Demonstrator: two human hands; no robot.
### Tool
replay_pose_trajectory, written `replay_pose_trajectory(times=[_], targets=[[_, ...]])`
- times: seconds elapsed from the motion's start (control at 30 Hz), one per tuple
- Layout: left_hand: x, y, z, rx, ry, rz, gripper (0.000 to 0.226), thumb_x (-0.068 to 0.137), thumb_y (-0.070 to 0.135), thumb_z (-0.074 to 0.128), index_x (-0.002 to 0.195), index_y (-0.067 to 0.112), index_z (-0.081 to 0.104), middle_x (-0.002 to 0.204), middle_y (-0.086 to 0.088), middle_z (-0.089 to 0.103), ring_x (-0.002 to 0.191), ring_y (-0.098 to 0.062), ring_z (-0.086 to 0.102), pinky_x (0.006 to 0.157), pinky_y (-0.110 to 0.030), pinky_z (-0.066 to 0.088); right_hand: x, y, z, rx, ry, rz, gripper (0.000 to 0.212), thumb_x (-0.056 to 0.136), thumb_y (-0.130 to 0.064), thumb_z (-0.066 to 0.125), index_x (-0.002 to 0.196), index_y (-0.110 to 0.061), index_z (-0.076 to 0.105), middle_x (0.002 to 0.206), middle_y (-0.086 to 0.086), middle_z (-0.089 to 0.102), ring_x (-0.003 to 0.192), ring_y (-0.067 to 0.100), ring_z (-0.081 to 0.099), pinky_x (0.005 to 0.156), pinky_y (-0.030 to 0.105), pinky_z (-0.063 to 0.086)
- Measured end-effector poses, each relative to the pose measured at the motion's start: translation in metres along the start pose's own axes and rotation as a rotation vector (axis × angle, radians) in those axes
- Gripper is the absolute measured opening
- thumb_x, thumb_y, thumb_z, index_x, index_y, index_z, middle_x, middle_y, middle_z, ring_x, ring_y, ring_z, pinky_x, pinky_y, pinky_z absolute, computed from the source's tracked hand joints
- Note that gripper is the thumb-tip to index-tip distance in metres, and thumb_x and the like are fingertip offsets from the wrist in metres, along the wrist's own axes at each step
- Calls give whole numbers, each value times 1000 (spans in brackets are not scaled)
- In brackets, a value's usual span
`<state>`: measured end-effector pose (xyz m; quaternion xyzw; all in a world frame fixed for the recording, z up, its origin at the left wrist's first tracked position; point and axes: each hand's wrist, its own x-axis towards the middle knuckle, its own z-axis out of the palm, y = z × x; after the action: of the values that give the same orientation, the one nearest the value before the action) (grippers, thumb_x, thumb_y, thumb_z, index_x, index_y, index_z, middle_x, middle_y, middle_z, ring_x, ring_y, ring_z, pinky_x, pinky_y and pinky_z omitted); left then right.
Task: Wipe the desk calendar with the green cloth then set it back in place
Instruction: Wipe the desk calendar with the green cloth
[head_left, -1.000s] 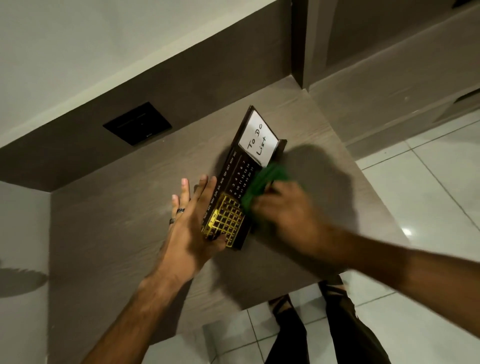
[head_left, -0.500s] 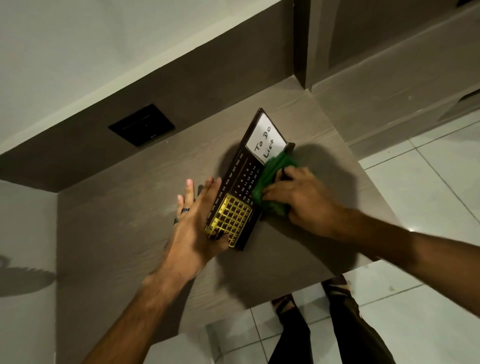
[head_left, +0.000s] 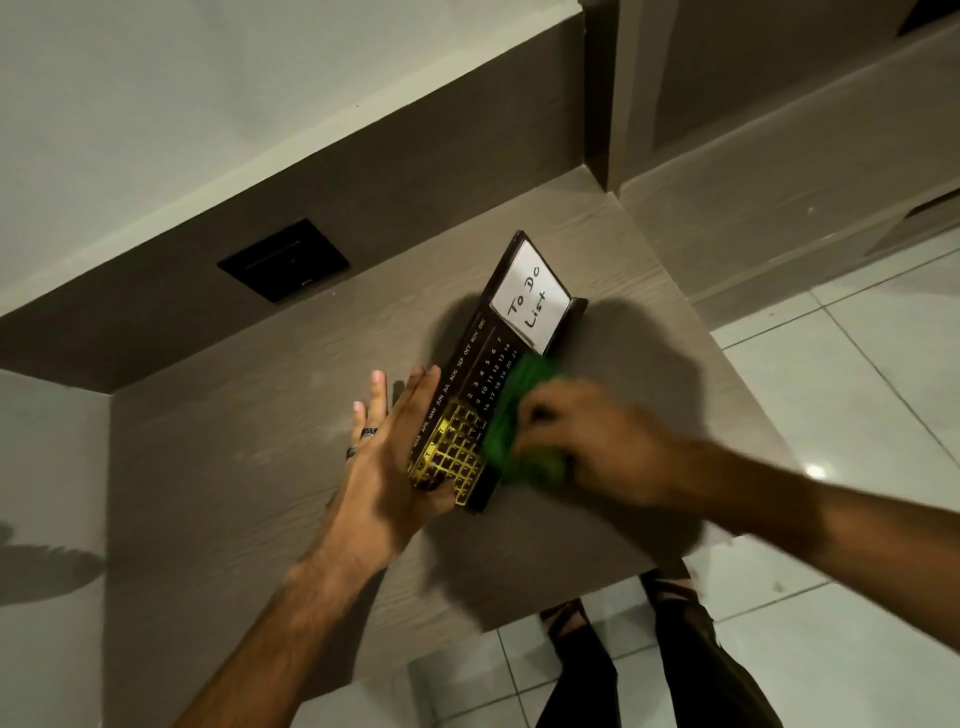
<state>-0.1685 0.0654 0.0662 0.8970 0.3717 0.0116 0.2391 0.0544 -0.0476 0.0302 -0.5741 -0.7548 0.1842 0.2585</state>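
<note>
A dark desk calendar (head_left: 485, 371) with a gold grid frame and a white "To Do List" card stands tilted on the brown wooden desk (head_left: 249, 483). My left hand (head_left: 395, 452) holds its left end, thumb on the gold grid and fingers stretched out behind it. My right hand (head_left: 587, 447), blurred with motion, presses a bunched green cloth (head_left: 511, 415) against the calendar's front, near its lower right edge.
A black wall socket plate (head_left: 283, 266) sits on the dark back panel above the desk. The desk's front edge runs just below my arms, with white floor tiles (head_left: 857, 374) and my legs and feet beyond it. A wall closes the left side.
My right hand slid the green cloth up toward the white card, then back down along the calendar's front to the gold grid. My left hand has kept its hold.
</note>
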Motion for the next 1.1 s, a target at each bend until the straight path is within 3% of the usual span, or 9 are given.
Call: replay_pose_trajectory(times=[0.1, 0.17, 0.3, 0.4, 0.6, 0.73, 0.87, 1.0, 1.1], targets=[[3, -4, 0, 5, -14, 15, 119, 70, 22, 84, 148, 38, -4, 158, 7, 3, 147, -30, -17, 117, -64, -2, -7, -38, 29, 30, -130, -259, 32, 80, -16, 73, 112, -22, 72, 119, 3, 65, 113, 25, 57, 101, 44, 41], [4, -4, 0, -12, -13, 22, 118, 70, 23, 85, 148, 37, -3, 159, 2, 7, 147, -31, -15, 117, -64, -3, -6, -32, 29, -43, -121, -323, 39, 78, -20, 79, 115, -26, 69, 124, -3, 64, 121, 23, 54, 108, 45, 34], [2, 0, 2, -39, 17, 41, 116, 71, 11, 80, 150, 36, -1, 159, 8, 3, 147, -24, -20, 117, -57, -11, -7, 18, 2, -143, 54, -40, 43, 65, 1, 80, 104, -16, 76, 115, 5, 72, 112, 36, 61, 96, 53, 43], [1, -1, 3, -49, 39, 59, 114, 72, 10, 79, 150, 35, 1, 159, 9, 4, 147, -21, -19, 114, -49, -17, -8, 32, -11, -133, 153, 153, 48, 65, 6, 74, 109, -12, 74, 116, 8, 70, 111, 36, 59, 93, 48, 41], [0, -1, 3, -66, 46, 114, 109, 74, 22, 81, 148, 31, 1, 159, -2, 10, 140, 7, -22, 111, -19, -19, -2, -25, 31, 53, -162, -230, 39, 78, -9, 75, 116, -18, 69, 121, 0, 68, 104, 21, 57, 92, 35, 40], [2, 3, 2, -68, 15, 56, 109, 75, 15, 77, 151, 33, 2, 160, 7, 3, 146, -19, -21, 115, -49, -18, 5, 15, 5, 21, -11, -141, 27, 76, -1, 72, 102, -5, 74, 107, 12, 73, 89, 33, 67, 84, 44, 45], [-1, 3, 0, -90, 4, 38, 106, 76, 11, 75, 152, 32, 4, 159, 9, 2, 145, -13, -23, 116, -54, -15, 9, 45, -13, -155, 116, 34, 37, 72, -2, 78, 107, -13, 73, 110, 4, 72, 97, 33, 64, 86, 49, 46], [-2, 2, 0, -79, -15, 17, 107, 77, 17, 77, 151, 32, 2, 160, 7, 3, 145, -19, -23, 116, -57, -14, 2, -11, 30, -102, 85, -153, 29, 74, -15, 70, 102, -20, 75, 110, -2, 74, 99, 32, 65, 86, 47, 47], [1, 3, -1, -53, -6, 25, 110, 74, 18, 80, 150, 33, 2, 157, 15, -2, 145, -24, -22, 117, -57, -12, 6, -6, 26, -83, -22, -202, 33, 71, -15, 81, 103, -22, 75, 110, -5, 73, 97, 31, 63, 84, 45, 49]])
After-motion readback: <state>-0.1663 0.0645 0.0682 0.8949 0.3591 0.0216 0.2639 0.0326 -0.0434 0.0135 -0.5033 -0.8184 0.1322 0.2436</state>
